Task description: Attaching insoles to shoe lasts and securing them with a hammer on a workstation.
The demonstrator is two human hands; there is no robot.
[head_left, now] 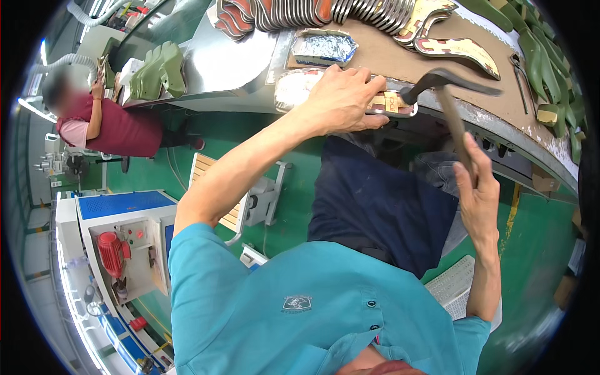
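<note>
My left hand (344,100) is closed over the middle of a long, sole-shaped piece (400,107) with a metal rim and a pale, red-marked inside. That piece lies along the front edge of the bench, its middle hidden under my fingers. Closed around the wooden handle of a hammer (455,122) is my right hand (478,187). The hammer's dark, curved head is over the right end of the piece; whether they touch I cannot tell. A block in torn silver and blue wrapping (324,47) sits just beyond my left hand.
Along the back of the bench (381,59) stands a row of metal-rimmed curved pieces (294,15). Pincers (520,78) and green shoe lasts (544,62) lie at the right. Another person (106,125) works at the far left. A slatted seat (215,194) stands behind my left arm.
</note>
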